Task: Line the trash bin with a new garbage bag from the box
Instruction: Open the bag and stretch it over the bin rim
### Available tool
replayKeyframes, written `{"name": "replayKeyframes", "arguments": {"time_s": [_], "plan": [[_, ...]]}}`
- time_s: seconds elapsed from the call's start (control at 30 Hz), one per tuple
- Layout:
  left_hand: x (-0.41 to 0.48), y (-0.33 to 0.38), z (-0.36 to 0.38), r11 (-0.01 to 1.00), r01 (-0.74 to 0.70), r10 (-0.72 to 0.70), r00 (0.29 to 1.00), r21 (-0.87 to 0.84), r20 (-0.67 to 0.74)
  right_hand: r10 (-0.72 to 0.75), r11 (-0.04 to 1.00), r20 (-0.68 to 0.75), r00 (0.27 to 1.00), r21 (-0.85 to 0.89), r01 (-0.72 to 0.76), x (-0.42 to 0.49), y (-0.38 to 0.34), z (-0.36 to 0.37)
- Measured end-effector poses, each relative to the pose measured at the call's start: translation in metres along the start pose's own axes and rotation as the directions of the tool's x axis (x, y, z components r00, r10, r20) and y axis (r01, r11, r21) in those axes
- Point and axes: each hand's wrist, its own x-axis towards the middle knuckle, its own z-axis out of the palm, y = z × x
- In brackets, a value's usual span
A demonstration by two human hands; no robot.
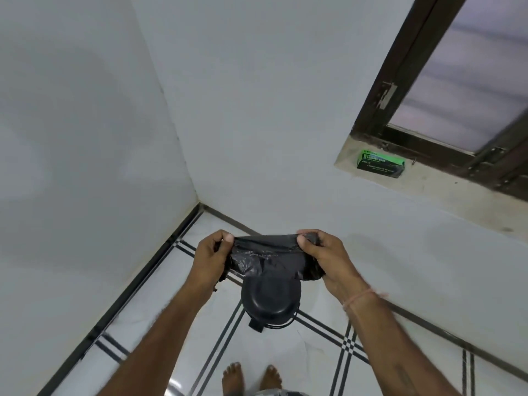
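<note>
1. The bare feet (233,377) are standing on the tiled floor (148,324), nearest the camera and well below the fingers.
2. The left hand (210,260) and the right hand (328,258) are reaching forward. Each is pinching one end of the black garbage bag (265,257), thumb pressing against curled fingers (228,238) on its top edge.
3. The bag is stretching between the two sets of fingers. It is hanging crumpled and flat, and its mouth does not appear to be opened yet.
4. The black trash bin (271,300) is standing on the floor directly beneath the fingers, its far side hidden by the hanging bag. I cannot tell whether its round face is a closed lid or the bare inside.
5. The green garbage bag box (381,164) is lying on the window sill (347,160), well beyond the right fingers and up to their right, apart from both hands.
6. Judging from this, the person is working on opening the bag. The next move calls for finding the open end, parting the two layers and spreading the mouth. The bag then goes down into the bin, with its edge folded over the rim and any closed lid lifted first.
</note>
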Motion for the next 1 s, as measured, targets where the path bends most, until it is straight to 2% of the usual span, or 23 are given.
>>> {"name": "replayKeyframes", "arguments": {"time_s": [0.07, 0.17, 0.33, 0.4, 0.57, 0.67, 0.8, 0.87, 1.0], "plan": [[-0.013, -0.004, -0.007, 0.996, 0.013, -0.019, 0.997, 0.086, 0.069, -0.027, 1.0, -0.055, 0.998, 0.01, 0.027, -0.011, 0.003, 0.001], [-0.03, -0.004, -0.007, 0.987, 0.03, -0.067, 0.971, 0.16, 0.229, -0.074, 0.996, 0.002, 0.997, 0.041, 0.074, -0.026, 0.006, 0.011], [-0.044, 0.018, 0.019, 0.999, 0.038, -0.033, 0.921, -0.004, 0.388, -0.131, 0.991, 0.124, 0.984, 0.023, 0.129, -0.039, 0.002, 0.038], [-0.041, 0.021, 0.019, 0.999, 0.007, 0.009, 0.922, -0.039, 0.386, -0.146, 0.989, 0.104, 0.984, 0.007, 0.146, -0.042, -0.003, 0.043], [-0.029, 0.012, -0.014, 0.995, -0.001, 0.031, 0.952, -0.096, 0.304, -0.113, 0.991, -0.061, 0.992, 0.062, 0.116, -0.048, 0.0, 0.057], [-0.028, 0.007, -0.048, 0.998, -0.013, 0.037, 0.931, -0.068, 0.363, -0.115, 0.992, -0.128, 0.985, 0.035, 0.12, -0.054, 0.012, 0.086], [-0.027, 0.016, -0.078, 0.993, 0.033, 0.028, 0.876, -0.117, 0.481, -0.17, 0.985, -0.065, 0.983, -0.029, 0.169, -0.062, 0.019, 0.125], [-0.024, 0.02, -0.083, 0.994, 0.02, 0.034, 0.881, -0.109, 0.471, -0.168, 0.986, -0.027, 0.985, -0.024, 0.168, -0.067, 0.02, 0.138], [-0.021, 0.014, -0.094, 0.992, 0.043, 0.009, 0.911, -0.117, 0.413, -0.144, 0.98, -0.125, 0.982, 0.119, 0.159, -0.081, 0.026, 0.151]]}}
